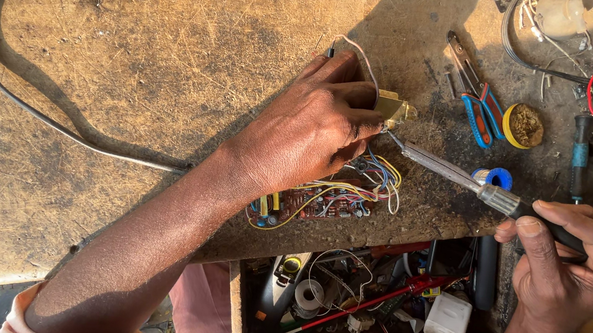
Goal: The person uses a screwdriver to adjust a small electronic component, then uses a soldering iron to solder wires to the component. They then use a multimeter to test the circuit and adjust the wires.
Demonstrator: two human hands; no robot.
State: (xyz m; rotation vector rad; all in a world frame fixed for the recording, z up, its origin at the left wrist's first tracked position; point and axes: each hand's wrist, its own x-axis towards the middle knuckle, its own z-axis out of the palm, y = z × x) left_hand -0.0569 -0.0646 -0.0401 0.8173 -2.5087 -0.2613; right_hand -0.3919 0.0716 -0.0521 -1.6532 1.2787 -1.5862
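Left hand (309,133) pinches a small yellow part (393,109) with wires against the desk (130,71), over a circuit board (306,205). Right hand (572,259) grips a soldering iron (459,177), its tip touching the part; the joint looks unfinished.

We press our left hand (313,134) on a small brass part (393,110) above a wired circuit board (322,202), while our right hand (580,260) grips a soldering iron (467,180), its tip seemingly touching the part.
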